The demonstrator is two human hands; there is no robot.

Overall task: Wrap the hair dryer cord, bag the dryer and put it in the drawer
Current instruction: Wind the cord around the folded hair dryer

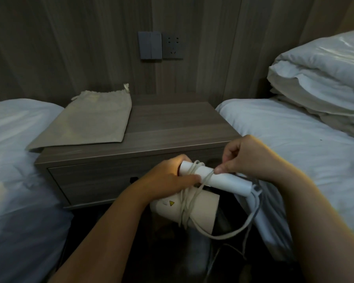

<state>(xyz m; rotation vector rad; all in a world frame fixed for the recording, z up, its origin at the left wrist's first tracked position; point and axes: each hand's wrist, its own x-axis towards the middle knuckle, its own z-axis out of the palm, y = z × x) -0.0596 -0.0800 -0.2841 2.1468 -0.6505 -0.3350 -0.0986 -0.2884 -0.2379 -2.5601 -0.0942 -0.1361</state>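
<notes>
**White dryer held before the nightstand, cord partly wound**

Head view: white hair dryer [194, 209] sits at about 6 o'clock, low in the frame, in front of the closed drawer [94, 180]. The left hand [168, 180] is closed around the folded handle. The right hand [247, 156] pinches the cord [229, 234] against that handle; several turns cross the barrel and a loose loop hangs toward 5 o'clock. A beige drawstring bag [90, 117] lies flat on the nightstand [172, 123] at 11 o'clock, overhanging its left edge. Beds flank both sides.
</notes>
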